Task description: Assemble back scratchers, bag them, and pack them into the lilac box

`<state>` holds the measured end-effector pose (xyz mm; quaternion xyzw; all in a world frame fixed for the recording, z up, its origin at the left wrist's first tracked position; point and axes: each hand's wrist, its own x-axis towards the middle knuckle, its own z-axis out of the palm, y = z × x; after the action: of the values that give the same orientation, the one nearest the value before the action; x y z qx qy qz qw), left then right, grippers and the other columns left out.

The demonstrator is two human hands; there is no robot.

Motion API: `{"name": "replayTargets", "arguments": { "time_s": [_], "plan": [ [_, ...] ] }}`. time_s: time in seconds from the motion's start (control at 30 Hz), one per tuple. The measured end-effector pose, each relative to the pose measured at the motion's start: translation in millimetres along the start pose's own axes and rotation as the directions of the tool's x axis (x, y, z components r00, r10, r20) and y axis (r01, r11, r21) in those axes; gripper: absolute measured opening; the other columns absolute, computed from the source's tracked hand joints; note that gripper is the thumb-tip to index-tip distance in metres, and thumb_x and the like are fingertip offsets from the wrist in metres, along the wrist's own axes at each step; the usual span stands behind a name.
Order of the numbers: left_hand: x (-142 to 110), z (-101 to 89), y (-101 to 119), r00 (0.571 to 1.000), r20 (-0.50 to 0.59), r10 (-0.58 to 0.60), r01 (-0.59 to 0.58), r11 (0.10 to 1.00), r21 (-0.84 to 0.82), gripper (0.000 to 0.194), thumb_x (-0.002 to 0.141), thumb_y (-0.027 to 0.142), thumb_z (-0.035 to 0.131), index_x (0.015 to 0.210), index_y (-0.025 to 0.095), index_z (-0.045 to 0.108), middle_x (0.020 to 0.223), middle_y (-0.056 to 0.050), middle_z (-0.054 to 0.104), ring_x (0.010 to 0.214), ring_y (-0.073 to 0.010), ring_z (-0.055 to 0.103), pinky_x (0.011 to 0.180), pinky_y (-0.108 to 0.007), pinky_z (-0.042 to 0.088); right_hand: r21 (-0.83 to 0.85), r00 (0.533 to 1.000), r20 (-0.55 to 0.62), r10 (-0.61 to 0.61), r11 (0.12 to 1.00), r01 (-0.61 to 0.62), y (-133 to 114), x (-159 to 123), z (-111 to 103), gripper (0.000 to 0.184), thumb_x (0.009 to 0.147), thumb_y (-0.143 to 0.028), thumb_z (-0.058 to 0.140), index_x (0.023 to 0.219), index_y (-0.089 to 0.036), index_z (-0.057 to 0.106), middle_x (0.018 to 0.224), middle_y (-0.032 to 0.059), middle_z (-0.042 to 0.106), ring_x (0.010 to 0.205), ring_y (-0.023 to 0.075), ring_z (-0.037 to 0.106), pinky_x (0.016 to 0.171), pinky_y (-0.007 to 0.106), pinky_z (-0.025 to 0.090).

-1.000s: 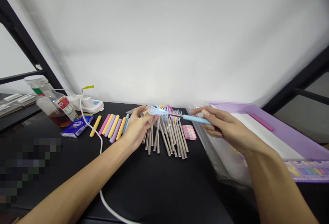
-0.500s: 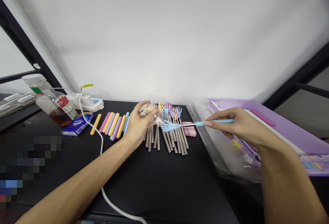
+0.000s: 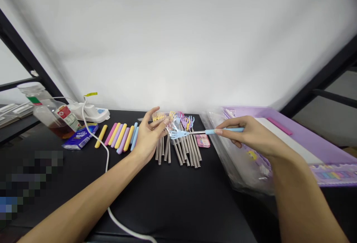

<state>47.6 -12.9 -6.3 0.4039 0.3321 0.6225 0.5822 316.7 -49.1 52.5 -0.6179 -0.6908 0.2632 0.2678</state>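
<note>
My right hand (image 3: pixel 242 133) grips the blue handle of a back scratcher (image 3: pixel 196 132), which lies level and points left. Its blue claw head is at the mouth of a clear plastic bag (image 3: pixel 173 127); the claw looks partly inside it. My left hand (image 3: pixel 149 133) pinches that bag between thumb and fingers. Behind and below the hands lie several metal back scratcher rods (image 3: pixel 192 153) with yellow, pink, purple and blue claw heads. Left of my left hand is a row of coloured handles (image 3: pixel 121 137) in yellow, pink, purple and blue.
A purple box (image 3: pixel 315 144) and a stack of clear plastic bags (image 3: pixel 234 172) stand at right. Pink cards (image 3: pixel 203 141) lie beside the rods. At left are a bottle (image 3: pixel 60 118), a blue tissue pack (image 3: pixel 80 137), a power strip (image 3: pixel 96 113) and a white cable (image 3: pixel 108 198).
The blue claw head has moved slightly left, closer into the plastic bag, as my right hand came nearer my left. The whole view has shifted a little.
</note>
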Motion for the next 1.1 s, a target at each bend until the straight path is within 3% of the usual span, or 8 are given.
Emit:
{"name": "replayTargets", "arguments": {
  "time_s": [0.13,0.37,0.53,0.67,0.73,0.97,1.1],
  "plan": [
    [-0.2,-0.6,-0.7,1.0,0.019,-0.003,0.002,1.0,0.004,0.078,0.077,0.024,0.083,0.143,0.03,0.043,0.105,-0.009,0.076,0.105,-0.0226,0.071,0.083,-0.032,0.058,0.073,0.999,-0.017,-0.028,0.997,0.029,-4.2,4.3,11.0,0.035,0.081,-0.053,0.071,0.091,-0.02,0.077,0.05,-0.0035,0.048,0.051,0.0118,0.045,0.053,0.028,0.036],
    [2.0,-2.9,-6.1,1.0,0.007,0.029,-0.029,1.0,-0.006,0.063,0.078,0.019,0.079,0.135,0.025,0.053,0.105,-0.008,0.071,0.106,-0.0217,0.068,0.093,-0.038,0.057,0.178,0.997,-0.081,-0.016,0.984,0.031,-5.8,10.5,25.5,0.043,0.085,-0.059,0.065,0.099,-0.019,0.071,0.054,-0.0048,0.047,0.049,0.011,0.044,0.053,0.029,0.035],
    [0.5,-1.3,-6.4,0.997,0.063,0.036,-0.036,0.999,-0.007,0.059,0.081,0.021,0.076,0.135,0.027,0.054,0.107,-0.005,0.068,0.097,-0.0175,0.069,0.098,-0.04,0.055,0.312,0.988,0.146,-0.056,0.95,0.008,-19.3,8.1,36.9,0.037,0.086,-0.054,0.066,0.101,-0.02,0.061,0.054,-0.0054,0.052,0.048,0.0118,0.051,0.051,0.027,0.039],
    [-0.7,-0.2,-6.4,0.997,0.068,0.039,-0.042,0.999,0.033,0.056,0.081,0.022,0.076,0.133,0.027,0.056,0.109,-0.006,0.068,0.101,-0.0188,0.068,0.099,-0.038,0.053,0.417,0.927,0.354,-0.122,0.908,-0.04,-27.4,5.7,53.2,0.034,0.086,-0.049,0.069,0.097,-0.023,0.05,0.061,-0.0009,0.066,0.054,0.0159,0.063,0.053,0.028,0.044],
    [-2.4,0.9,-7.8,0.994,0.1,0.054,-0.059,0.997,0.045,0.051,0.082,0.025,0.076,0.13,0.026,0.058,0.108,-0.006,0.068,0.102,-0.0197,0.067,0.097,-0.037,0.054,0.444,0.91,0.39,-0.14,0.894,-0.053,-31.1,5.7,64.5,0.034,0.085,-0.048,0.07,0.091,-0.024,0.046,0.063,0.0007,0.069,0.056,0.0171,0.065,0.055,0.03,0.048],
    [-7.7,1.0,-14.1,0.985,0.165,0.056,-0.093,0.969,0.229,0.033,0.091,0.041,0.066,0.12,0.026,0.067,0.093,-0.004,0.068,0.092,-0.0183,0.064,0.088,-0.032,0.053,0.457,0.95,0.306,-0.057,0.884,-0.094,-43.0,7.3,94.6,0.043,0.079,-0.052,0.075,0.076,-0.024,0.042,0.062,0.0008,0.068,0.053,0.0175,0.065,0.045,0.027,0.045],
    [-2.4,-1.7,-11.9,0.985,0.127,0.119,-0.145,0.964,0.223,0.029,0.087,0.035,0.072,0.112,0.022,0.068,0.105,-0.006,0.069,0.101,-0.019,0.065,0.093,-0.032,0.051,0.412,0.955,0.289,-0.063,0.909,-0.065,-35.5,9.6,86.9,0.036,0.076,-0.046,0.079,0.092,-0.021,0.058,0.068,0.0018,0.071,0.062,0.0184,0.069,0.055,0.028,0.051]
  ]
}}
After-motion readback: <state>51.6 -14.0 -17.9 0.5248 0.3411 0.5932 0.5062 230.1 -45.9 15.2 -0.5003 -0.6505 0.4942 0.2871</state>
